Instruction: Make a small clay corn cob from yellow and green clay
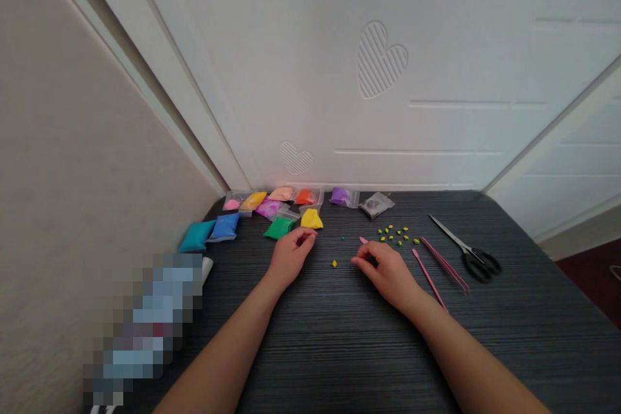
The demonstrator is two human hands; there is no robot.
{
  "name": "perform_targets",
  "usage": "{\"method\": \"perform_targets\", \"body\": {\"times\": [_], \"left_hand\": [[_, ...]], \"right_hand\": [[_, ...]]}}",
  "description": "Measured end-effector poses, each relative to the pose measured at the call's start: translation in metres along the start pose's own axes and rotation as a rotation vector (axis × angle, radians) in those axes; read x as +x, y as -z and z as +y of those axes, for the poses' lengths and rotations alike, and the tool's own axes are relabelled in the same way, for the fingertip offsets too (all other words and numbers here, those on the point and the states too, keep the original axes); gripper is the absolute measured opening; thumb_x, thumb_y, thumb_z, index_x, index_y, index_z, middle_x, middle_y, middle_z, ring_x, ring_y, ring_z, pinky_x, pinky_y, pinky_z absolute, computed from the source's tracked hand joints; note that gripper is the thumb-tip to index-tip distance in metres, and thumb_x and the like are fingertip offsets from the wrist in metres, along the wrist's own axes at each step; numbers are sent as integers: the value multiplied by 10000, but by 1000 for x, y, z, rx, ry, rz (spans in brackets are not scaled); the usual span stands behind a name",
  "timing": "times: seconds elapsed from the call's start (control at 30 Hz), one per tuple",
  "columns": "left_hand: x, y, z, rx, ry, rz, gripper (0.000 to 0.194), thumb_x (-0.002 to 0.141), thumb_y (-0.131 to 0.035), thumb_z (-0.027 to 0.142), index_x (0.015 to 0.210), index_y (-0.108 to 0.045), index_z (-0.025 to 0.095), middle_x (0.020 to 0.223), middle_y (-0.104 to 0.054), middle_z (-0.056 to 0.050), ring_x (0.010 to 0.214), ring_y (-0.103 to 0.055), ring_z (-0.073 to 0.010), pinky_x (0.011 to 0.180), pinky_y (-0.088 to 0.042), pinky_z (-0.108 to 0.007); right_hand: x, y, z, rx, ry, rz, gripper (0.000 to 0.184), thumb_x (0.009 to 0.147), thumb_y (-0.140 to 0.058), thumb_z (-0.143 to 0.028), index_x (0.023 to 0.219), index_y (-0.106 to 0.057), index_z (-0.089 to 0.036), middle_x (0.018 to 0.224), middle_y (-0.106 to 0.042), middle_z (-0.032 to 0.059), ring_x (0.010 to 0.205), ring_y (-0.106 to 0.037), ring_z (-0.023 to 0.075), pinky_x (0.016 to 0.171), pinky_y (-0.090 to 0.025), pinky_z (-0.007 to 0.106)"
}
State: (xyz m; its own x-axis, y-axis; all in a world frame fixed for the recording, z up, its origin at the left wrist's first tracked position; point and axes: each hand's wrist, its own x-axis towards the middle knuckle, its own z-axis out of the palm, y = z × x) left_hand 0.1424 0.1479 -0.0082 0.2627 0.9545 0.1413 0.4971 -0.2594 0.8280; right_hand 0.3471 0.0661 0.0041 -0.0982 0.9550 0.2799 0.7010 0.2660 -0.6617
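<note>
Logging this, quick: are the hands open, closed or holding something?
Left hand: loosely curled near the yellow packet; any hold can't be told.
Right hand: part-curled by a pink tool; grip can't be told.

Head-worn camera looks forward and down over both hands (337, 260), fairly near.

Pixelated object (155, 326), details unreadable
</note>
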Motion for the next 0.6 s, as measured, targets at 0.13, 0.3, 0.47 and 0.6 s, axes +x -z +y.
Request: {"method": "perform_targets", "body": {"times": [0.13,0.3,0.47,0.6], "left_hand": [[0,0,1,-4,-6,-1,265,777,-444,367,842,-615,175,806,-632,-11,712,-560,-142,664,-412,-243],[0,0,1,32,3,-23,269,783,-437,370,847,-611,175,801,-626,-10,702,-548,-142,652,-404,-244],[0,-1,1,30,3,-41,261,790,-434,361,856,-603,173,816,-620,-13,714,-541,-141,658,-400,-243],[0,0,1,40,-1,-39,261,792,-433,365,846,-603,175,794,-616,-7,695,-537,-137,644,-395,-239]], "right_hand": [[-1,1,0,1,16,-2,99,819,-490,-280,791,-562,-217,789,-621,-4,817,-546,153,841,-390,303],[-1,1,-2,-32,-16,11,159,806,-506,-333,718,-542,-206,728,-606,-2,809,-540,166,808,-398,308],[-1,0,-1,-28,-18,10,127,791,-537,-314,721,-545,-209,728,-613,-13,798,-536,156,823,-391,301],[-1,0,1,-27,-3,6,109,806,-517,-299,771,-580,-218,765,-631,-14,805,-536,151,836,-386,297]]}}
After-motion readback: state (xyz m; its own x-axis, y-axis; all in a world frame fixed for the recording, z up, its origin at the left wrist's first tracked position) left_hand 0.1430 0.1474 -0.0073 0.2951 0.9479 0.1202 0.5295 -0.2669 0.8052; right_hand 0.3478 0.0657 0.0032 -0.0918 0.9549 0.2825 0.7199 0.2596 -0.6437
